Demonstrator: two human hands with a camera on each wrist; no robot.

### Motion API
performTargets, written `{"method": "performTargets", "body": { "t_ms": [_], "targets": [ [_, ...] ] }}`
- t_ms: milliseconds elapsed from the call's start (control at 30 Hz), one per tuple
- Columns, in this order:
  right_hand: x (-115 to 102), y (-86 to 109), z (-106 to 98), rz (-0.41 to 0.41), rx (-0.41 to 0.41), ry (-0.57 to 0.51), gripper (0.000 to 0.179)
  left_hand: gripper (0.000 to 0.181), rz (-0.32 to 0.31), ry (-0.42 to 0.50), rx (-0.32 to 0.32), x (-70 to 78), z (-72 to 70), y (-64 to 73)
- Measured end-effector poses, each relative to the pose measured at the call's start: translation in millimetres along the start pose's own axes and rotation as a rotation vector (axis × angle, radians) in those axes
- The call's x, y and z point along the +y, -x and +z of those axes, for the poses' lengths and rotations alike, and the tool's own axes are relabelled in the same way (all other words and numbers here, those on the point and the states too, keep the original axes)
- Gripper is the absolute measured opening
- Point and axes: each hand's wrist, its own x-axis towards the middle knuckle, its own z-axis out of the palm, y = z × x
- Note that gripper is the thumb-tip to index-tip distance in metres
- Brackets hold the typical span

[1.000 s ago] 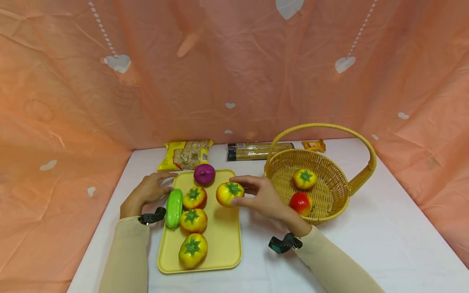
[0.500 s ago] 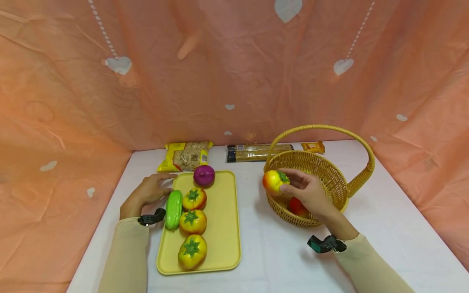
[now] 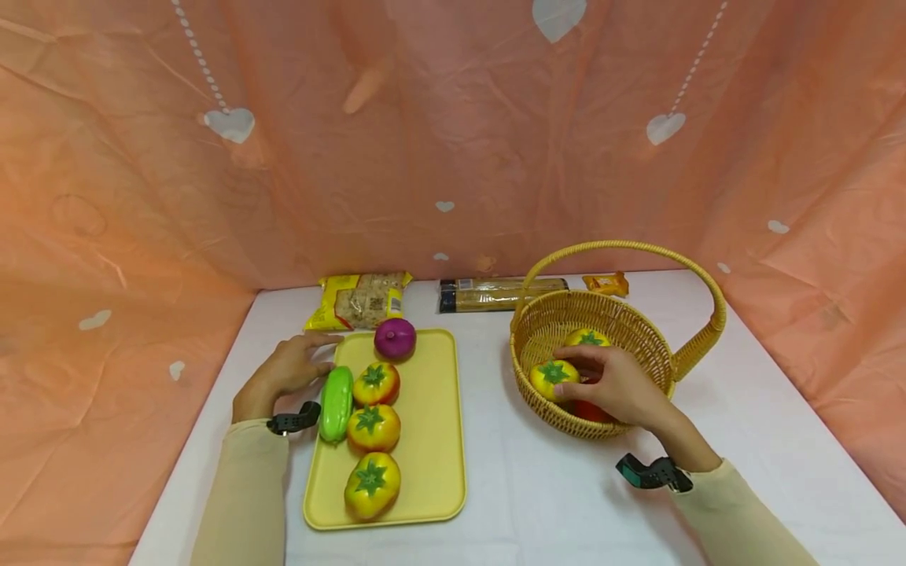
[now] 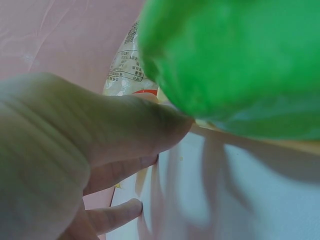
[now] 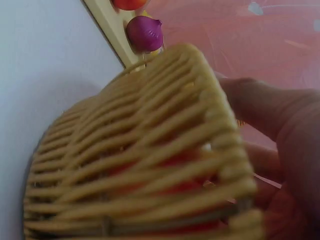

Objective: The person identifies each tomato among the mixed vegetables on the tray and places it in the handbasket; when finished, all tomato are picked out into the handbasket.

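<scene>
Filling of the round, woven yellow basket (image 3: 562,419) appears partway done: one yellow leafy-topped fruit (image 3: 587,336) and one glossy red fruit (image 3: 593,411) lie within. Outside, on the rectangular yellow tray (image 3: 428,432) at left, are three yellow-red leafy-topped fruits (image 3: 373,427), a green cucumber (image 3: 336,405) and a purple onion (image 3: 395,338). The right hand (image 3: 623,385) pinches a yellow tomato-shaped fruit (image 3: 554,380) inside the basket's left side. The left hand (image 3: 286,365), loosely spread, lies by the tray's far-left corner; contact is unclear.
</scene>
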Motion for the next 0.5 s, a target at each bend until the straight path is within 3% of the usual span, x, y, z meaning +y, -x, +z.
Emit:
{"method": "performTargets", "body": {
  "t_ms": [100, 200, 333, 500],
  "targets": [
    [-3.7, -0.9, 2.6, -0.009, 0.042, 0.006, 0.056, 0.053, -0.012, 0.006, -0.004, 1.5, -1.0, 0.3],
    [-9.5, -3.8, 6.6, -0.017, 0.065, -0.067, 0.057, 0.053, -0.018, 0.010, -0.007, 2.0, -1.2, 0.5],
    [-20.8, -11.2, 14.4, -0.077, 0.049, -0.281, 0.056, 0.053, -0.016, 0.010, -0.008, 1.7, -1.1, 0.8],
    [-41.2, -23.9, 31.4, -0.195, -0.040, -0.584, 0.055, 0.053, -0.016, 0.014, -0.010, 0.8, -0.4, 0.4]
  ]
}}
